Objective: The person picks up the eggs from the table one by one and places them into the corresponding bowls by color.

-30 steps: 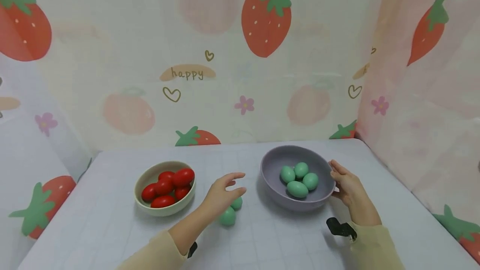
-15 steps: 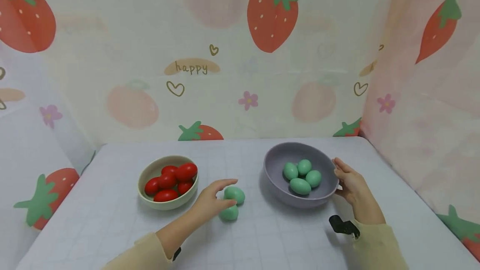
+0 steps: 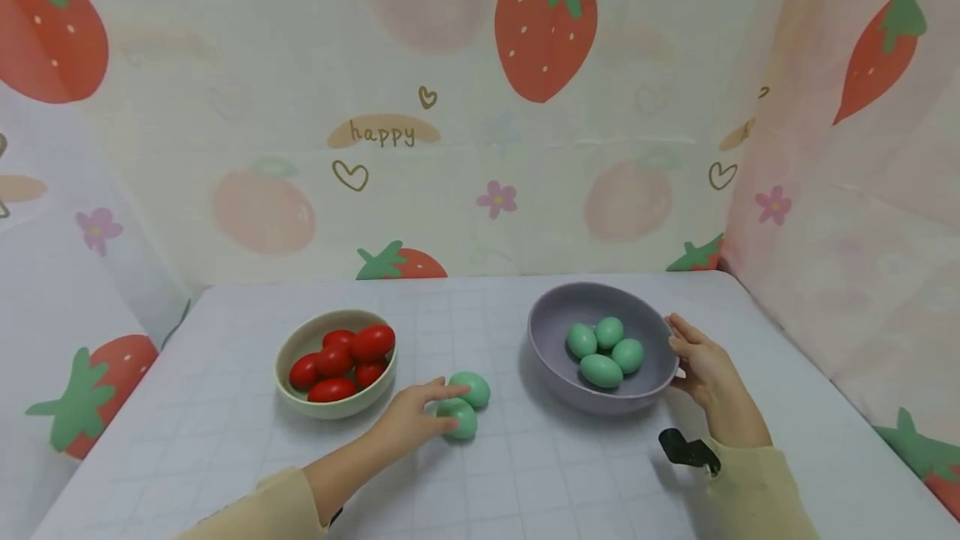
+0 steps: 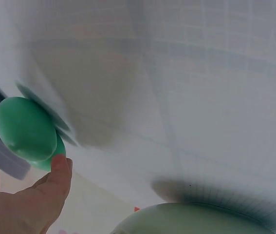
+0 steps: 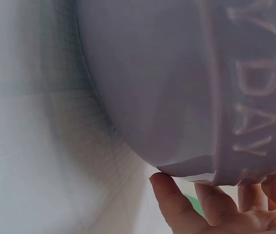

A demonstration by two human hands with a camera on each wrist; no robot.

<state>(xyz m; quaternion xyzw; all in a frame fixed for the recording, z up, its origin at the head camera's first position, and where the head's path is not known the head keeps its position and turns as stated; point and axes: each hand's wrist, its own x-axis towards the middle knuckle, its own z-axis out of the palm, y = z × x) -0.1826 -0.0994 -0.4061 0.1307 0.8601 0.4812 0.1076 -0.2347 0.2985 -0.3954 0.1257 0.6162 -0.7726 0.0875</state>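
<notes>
Two green eggs lie close together on the table (image 3: pixel 525 473): a nearer egg (image 3: pixel 461 422) and a farther egg (image 3: pixel 472 387). My left hand (image 3: pixel 408 419) reaches in from the left, thumb and fingers spread around the nearer egg. In the left wrist view a gap shows between the fingertips (image 4: pixel 62 165) and the larger-looking green egg (image 4: pixel 26 127). My right hand (image 3: pixel 707 369) rests its fingers against the outer right side of a purple-grey bowl (image 3: pixel 555 315), which holds several green eggs (image 3: pixel 602 372). The right wrist view shows fingertips (image 5: pixel 164 183) touching the bowl's wall.
Left of the eggs stands a pale green bowl (image 3: pixel 288 394) with several red eggs (image 3: pixel 334 361). A strawberry-patterned curtain (image 3: pixel 465 107) closes off the back and both sides. A black strap piece (image 3: pixel 686 450) sticks out from the right wrist.
My left hand has moved down and left, back from above the table to the nearer green egg, and its finger gap has narrowed. My right hand stays at the purple-grey bowl.
</notes>
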